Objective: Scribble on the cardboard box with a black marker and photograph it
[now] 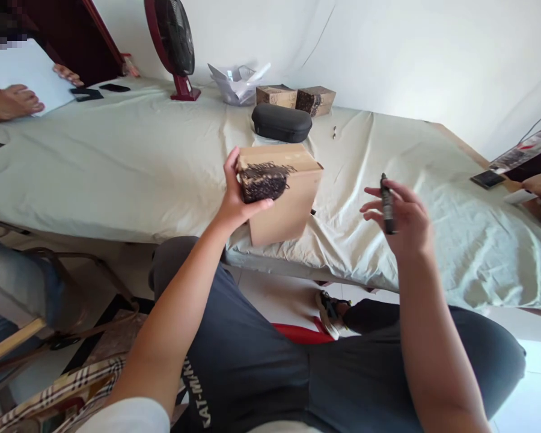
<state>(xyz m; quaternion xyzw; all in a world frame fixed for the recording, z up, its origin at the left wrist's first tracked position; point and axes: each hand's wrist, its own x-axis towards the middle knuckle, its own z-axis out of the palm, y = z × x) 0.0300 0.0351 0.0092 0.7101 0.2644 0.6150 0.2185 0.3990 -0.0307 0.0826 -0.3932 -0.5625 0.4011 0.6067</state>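
Note:
A brown cardboard box rests tilted at the near edge of the cloth-covered table. Dense black scribble covers one end of it, around the edge. My left hand grips that end, its thumb lying across the front face and its fingers around the far side. To the right, apart from the box, my right hand holds a black marker pen upright between thumb and fingers, the other fingers spread. A black zip case lies just behind the box.
Two smaller cardboard boxes, one visibly scribbled, stand by the wall near a clear plastic basket. A dark red fan stands farther left. Another person's hands hold a white sheet at left; a phone lies at right.

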